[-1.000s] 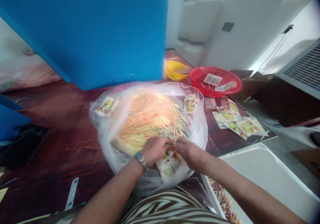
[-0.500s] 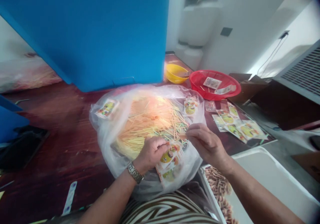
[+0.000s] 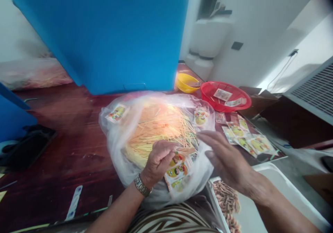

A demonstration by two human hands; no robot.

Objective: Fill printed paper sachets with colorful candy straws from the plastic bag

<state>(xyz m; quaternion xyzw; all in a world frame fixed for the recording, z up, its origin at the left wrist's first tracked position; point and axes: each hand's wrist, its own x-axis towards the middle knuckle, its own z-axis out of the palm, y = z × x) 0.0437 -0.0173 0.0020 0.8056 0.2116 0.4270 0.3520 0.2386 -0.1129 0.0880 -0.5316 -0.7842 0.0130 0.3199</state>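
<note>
My left hand [image 3: 160,162], with a metal watch on the wrist, is closed on the upper edge of a printed plastic packet [image 3: 178,174] with cartoon pictures. A small orange piece [image 3: 188,150] shows at the packet's top; I cannot make out exactly what it is. My right hand [image 3: 229,160] is just right of the packet, fingers stretched and apart, with nothing seen in it. Beneath and beyond both hands, a clear plastic bag [image 3: 114,149] lies wide open, full of thin yellow, orange and green sticks [image 3: 161,122].
More printed packets lie on the bag's left [image 3: 117,112] and right [image 3: 201,117] edges and on the dark red table [image 3: 78,132]. Behind stand a red basket [image 3: 208,99], a yellow basket [image 3: 185,87] and a tall blue panel [image 3: 117,35]. A white tray [image 3: 275,177] holds brown twisted pieces.
My right hand has opened and moved slightly right and toward me, away from the orange piece it pinched. My left hand still grips the packet. The whole view has shifted a little.
</note>
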